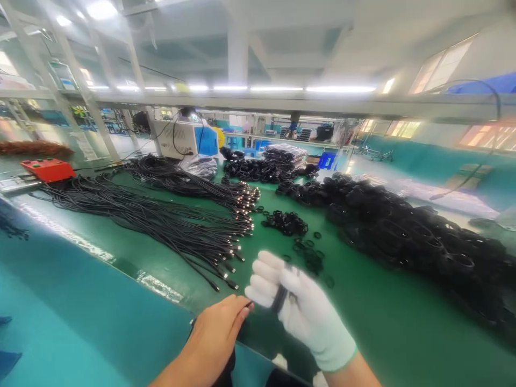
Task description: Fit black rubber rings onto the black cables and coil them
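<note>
Near the front edge of the green table, my bare left hand (215,328) is closed in a pinch. A black cable runs through it; a dark tip shows at its fingertips and a small connector end (191,322) sticks out on the far left side. Just to the right is my right hand (294,306), in a white glove, with its fingers curled round a dark black band (279,298) that crosses the palm. Blur hides exactly what that band is. Long black cables (161,215) with metal plugs lie left of my hands. Small black rings (310,255) lie beyond the glove.
A large heap of coiled black cables (403,231) fills the table's right side. Another pile of rings (285,222) lies mid-table. At the back stand a white and blue machine (185,138) and plastic-wrapped stacks (284,153). A red control box (48,169) sits at the left.
</note>
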`<state>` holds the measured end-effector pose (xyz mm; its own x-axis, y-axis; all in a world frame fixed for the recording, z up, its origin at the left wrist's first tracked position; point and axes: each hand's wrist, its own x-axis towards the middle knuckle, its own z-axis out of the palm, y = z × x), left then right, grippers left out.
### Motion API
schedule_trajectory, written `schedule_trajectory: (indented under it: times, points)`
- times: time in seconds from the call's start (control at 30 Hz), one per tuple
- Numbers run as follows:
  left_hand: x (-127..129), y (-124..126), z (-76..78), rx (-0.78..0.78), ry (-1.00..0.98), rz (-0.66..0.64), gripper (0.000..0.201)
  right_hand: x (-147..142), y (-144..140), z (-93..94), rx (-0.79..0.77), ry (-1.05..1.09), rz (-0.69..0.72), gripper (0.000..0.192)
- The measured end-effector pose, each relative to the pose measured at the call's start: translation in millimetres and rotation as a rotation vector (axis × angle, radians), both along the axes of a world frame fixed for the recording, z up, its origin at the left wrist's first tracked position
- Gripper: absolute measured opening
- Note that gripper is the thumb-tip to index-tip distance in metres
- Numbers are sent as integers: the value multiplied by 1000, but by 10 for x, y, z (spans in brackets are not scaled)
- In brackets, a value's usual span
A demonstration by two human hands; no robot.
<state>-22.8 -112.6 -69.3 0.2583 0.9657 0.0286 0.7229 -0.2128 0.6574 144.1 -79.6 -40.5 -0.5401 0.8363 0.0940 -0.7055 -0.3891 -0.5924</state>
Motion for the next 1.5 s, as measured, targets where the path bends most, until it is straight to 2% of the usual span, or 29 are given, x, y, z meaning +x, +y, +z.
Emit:
schedule_trajectory:
  times: [0.07, 0.17, 0.33, 0.43, 0.53, 0.63, 0.7, 0.8, 0.9, 0.97, 1.07, 1.13, 1.23, 1.33, 1.4, 1.5]
  points:
    - [59, -86, 44, 115, 190, 3, 30, 68, 63, -28, -61, -16, -74, 23]
    - [150, -136, 132, 288, 360, -74, 26, 108, 97, -73, -107, -66, -139, 37]
    - [137, -14, 279, 587, 426, -192, 23, 60, 35, -79, -106, -228, -131, 34]
    - [31, 135, 441, 706, 447, -352, 23, 19, -17, -98, -43, -287, -30, 30]
    - [-78, 290, 615, 662, 431, -495, 17, -25, -65, -147, 13, -179, 89, 26]
    - [-150, 412, 715, 518, 340, -571, 10, -78, -117, -185, -28, -92, 202, 26]
    - [-175, 468, 721, 396, 241, -606, 2, -115, -151, -194, -68, -63, 260, 28]
    - [-183, 533, 663, 242, 101, -644, 7, -160, -182, -200, -131, -60, 318, 31]
    - [-179, 593, 606, 194, 43, -676, 7, -184, -181, -215, -191, -127, 318, 30]
    - [-185, 623, 614, 271, 77, -684, 4, -188, -172, -234, -230, -149, 299, 25]
    - [-197, 626, 697, 445, 177, -659, 11, -186, -165, -275, -297, -103, 340, 22]
    - [-184, 601, 767, 477, 223, -664, 14, -188, -165, -308, -317, -70, 353, 24]
    - [-110, 575, 856, 422, 311, -746, 11, -202, -175, -357, -292, -54, 383, 26]
    - [-31, 628, 947, 303, 394, -802, 14, -218, -212, -384, -294, -12, 447, 26]
    - [-21, 698, 998, 187, 340, -830, 14, -215, -251, -389, -305, 17, 423, 30]
    - [-71, 764, 992, 17, 139, -839, 9, -184, -304, -397, -284, -16, 342, 34]
